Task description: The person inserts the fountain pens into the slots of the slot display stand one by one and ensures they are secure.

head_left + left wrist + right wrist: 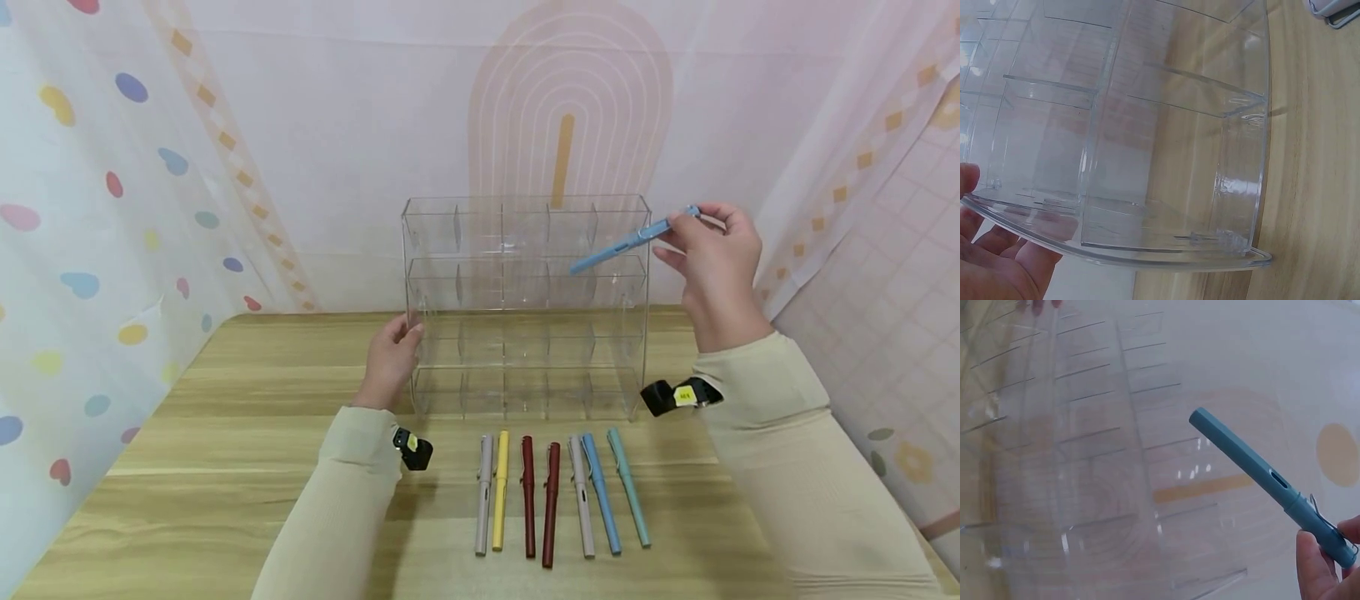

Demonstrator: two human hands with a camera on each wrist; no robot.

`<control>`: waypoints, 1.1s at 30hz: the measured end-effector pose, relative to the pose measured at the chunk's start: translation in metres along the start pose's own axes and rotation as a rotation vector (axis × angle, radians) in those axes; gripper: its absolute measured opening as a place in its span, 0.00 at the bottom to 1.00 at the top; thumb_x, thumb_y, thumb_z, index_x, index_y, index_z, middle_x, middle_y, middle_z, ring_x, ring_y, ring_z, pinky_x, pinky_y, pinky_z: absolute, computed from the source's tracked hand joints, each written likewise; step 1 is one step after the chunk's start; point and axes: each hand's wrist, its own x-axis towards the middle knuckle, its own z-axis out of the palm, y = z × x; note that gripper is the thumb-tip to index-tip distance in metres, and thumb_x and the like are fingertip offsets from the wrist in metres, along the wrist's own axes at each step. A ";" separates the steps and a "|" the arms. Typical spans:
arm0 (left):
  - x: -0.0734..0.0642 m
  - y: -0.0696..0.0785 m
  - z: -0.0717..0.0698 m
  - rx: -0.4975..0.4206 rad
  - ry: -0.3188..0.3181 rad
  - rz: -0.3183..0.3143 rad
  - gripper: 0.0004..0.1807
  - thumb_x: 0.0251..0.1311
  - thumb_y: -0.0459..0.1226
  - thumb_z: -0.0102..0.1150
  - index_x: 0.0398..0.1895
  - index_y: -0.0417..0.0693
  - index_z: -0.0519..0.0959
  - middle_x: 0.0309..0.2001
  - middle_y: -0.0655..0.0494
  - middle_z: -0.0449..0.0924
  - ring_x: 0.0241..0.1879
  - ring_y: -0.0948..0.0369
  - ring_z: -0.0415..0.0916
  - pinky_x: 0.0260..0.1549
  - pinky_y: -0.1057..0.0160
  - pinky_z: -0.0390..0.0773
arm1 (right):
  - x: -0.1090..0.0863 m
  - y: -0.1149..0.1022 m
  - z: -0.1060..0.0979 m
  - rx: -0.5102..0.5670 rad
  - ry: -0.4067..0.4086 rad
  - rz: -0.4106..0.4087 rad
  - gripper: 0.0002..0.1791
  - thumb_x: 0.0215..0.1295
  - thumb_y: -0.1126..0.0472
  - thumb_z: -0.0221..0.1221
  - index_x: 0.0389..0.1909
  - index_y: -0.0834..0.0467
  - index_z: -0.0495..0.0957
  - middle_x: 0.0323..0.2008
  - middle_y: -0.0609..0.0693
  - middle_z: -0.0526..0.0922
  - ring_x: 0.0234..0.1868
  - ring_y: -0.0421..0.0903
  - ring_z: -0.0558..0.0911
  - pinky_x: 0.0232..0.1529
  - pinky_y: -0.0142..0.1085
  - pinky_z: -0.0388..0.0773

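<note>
A clear acrylic rack (525, 337) with tiers of small compartments stands upright on the wooden table. My left hand (392, 358) grips its left side edge, the thumb (969, 178) in front and the other fingers behind the panel. At the upper right, my right hand (720, 258) pinches a blue pen (633, 242) by its capped, clipped end. The pen slants down to the left, its free end overlapping the rack's upper tiers in the head view. In the right wrist view the pen (1241, 459) looks teal-blue, with a small window in its barrel.
Several capped pens lie in a row before the rack: a grey pen (484, 496), a yellow pen (500, 492), two dark red pens (528, 500), another grey pen (582, 500), a blue pen (602, 496) and a teal pen (630, 492). A patterned curtain (337, 125) hangs behind.
</note>
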 end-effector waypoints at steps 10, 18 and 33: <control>-0.002 -0.002 0.001 0.011 0.001 -0.007 0.23 0.74 0.41 0.42 0.68 0.44 0.65 0.63 0.43 0.67 0.59 0.49 0.64 0.59 0.50 0.69 | 0.013 -0.011 0.036 0.097 0.059 -0.071 0.12 0.60 0.71 0.60 0.39 0.57 0.68 0.38 0.52 0.72 0.29 0.43 0.85 0.28 0.30 0.81; -0.005 0.000 0.005 -0.025 -0.006 -0.010 0.23 0.73 0.40 0.43 0.69 0.44 0.65 0.66 0.43 0.65 0.63 0.49 0.63 0.60 0.49 0.68 | 0.024 -0.010 0.057 0.088 0.105 -0.091 0.14 0.60 0.70 0.61 0.40 0.55 0.67 0.39 0.50 0.71 0.32 0.44 0.85 0.30 0.31 0.81; -0.008 0.001 0.007 -0.052 0.000 -0.010 0.23 0.73 0.39 0.44 0.68 0.44 0.65 0.67 0.44 0.64 0.65 0.48 0.62 0.61 0.47 0.66 | 0.025 0.019 0.080 -0.031 0.023 -0.078 0.14 0.61 0.69 0.61 0.40 0.54 0.66 0.37 0.49 0.73 0.37 0.42 0.80 0.39 0.34 0.80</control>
